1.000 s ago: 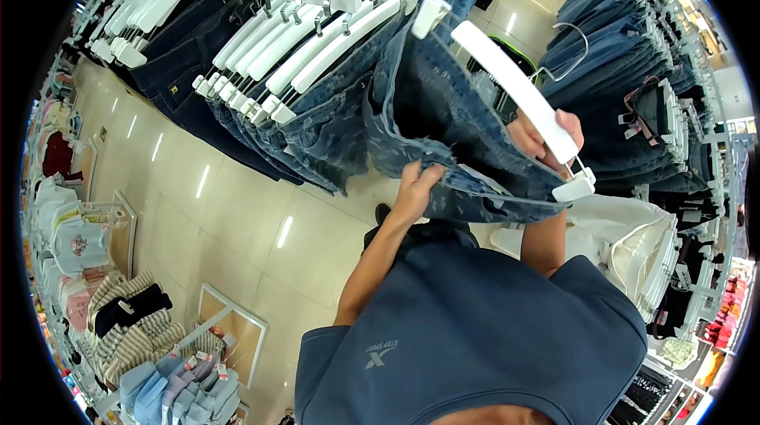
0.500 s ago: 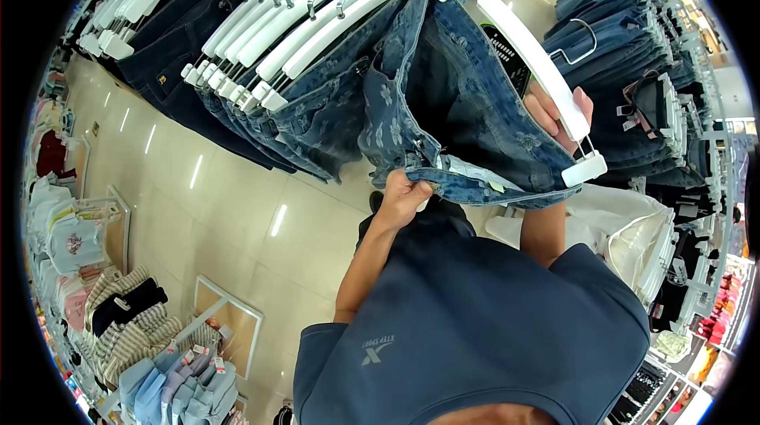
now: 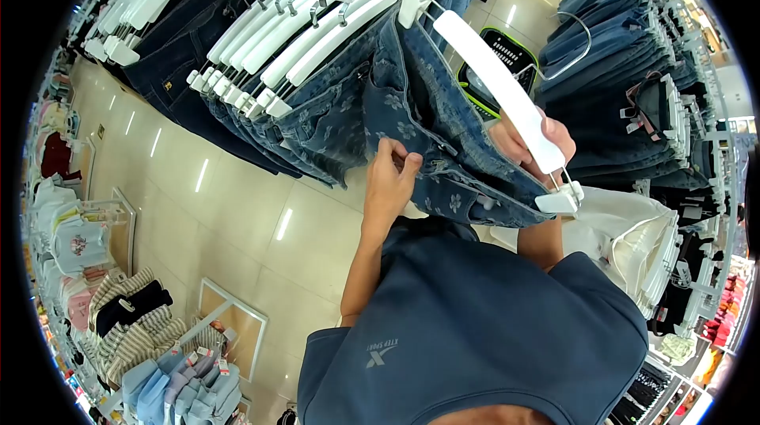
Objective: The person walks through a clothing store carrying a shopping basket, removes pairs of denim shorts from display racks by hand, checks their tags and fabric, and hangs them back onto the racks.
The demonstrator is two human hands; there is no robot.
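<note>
Garment [image 3: 455, 160]: frame centre, between hands | Hanger [image 3: 492, 72]: long axis slants upper centre to right of centre | Right hand [image 3: 513, 141]: grasping hanger near lower-right end | Left hand [image 3: 392, 173]: fingers curled at garment's left side; pinch not discernible

shirt [image 3: 491, 322]: dark blue-grey | sleeves [image 3: 323, 354]: short | neckline [image 3: 491, 397]: round | logo [image 3: 377, 358]: pale X, small "XTEP SPORT" lettering

bright, even light | strip-shaped glare on floor [image 3: 226, 215] | fisheye bending, black corners
</note>
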